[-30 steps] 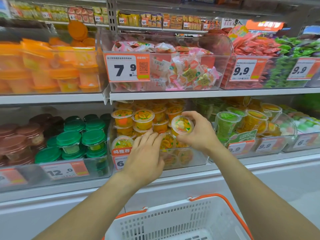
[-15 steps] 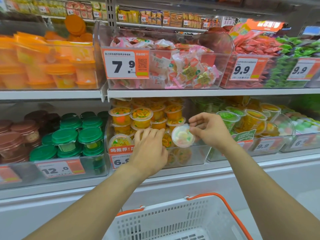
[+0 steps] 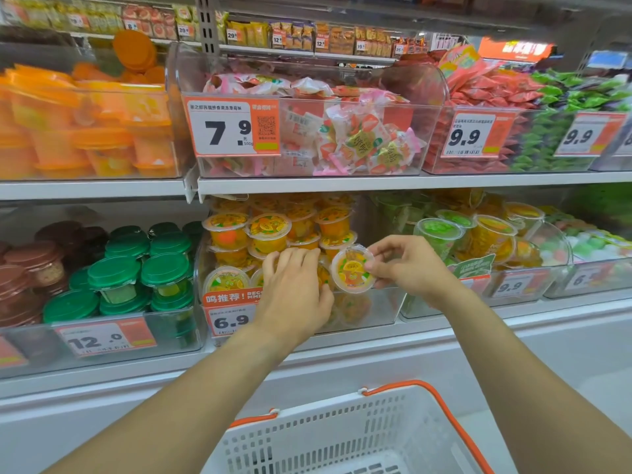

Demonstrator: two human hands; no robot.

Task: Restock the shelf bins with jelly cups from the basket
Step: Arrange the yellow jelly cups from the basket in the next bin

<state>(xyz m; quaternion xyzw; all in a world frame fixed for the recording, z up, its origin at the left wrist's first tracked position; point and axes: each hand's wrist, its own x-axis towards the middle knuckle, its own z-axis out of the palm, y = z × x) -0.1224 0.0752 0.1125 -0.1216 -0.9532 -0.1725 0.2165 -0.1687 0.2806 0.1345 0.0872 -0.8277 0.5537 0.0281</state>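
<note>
A clear shelf bin [image 3: 383, 306] on the lower shelf holds several orange jelly cups [image 3: 270, 234], with a 6.9 price tag on its front. My right hand [image 3: 407, 265] pinches one orange jelly cup [image 3: 352, 270] by its rim, its lid facing me, at the bin's front right. My left hand [image 3: 294, 289] reaches into the bin beside it, fingers curved over cups that it hides; whether it grips one I cannot tell. A white basket [image 3: 342, 436] with orange handles sits below, at the bottom edge.
Green-lidded cups [image 3: 136, 271] and brown-lidded cups [image 3: 34, 265] fill the bin to the left. Green and yellow jelly cups [image 3: 478, 234] fill the bin to the right. The upper shelf [image 3: 376, 182] carries bins of wrapped sweets and orange tubs close above the bin's opening.
My right hand lowered the jelly cup from above the stacked cups to the bin's front right and turned its lid toward me. My left hand stayed in the bin, shifting slightly.
</note>
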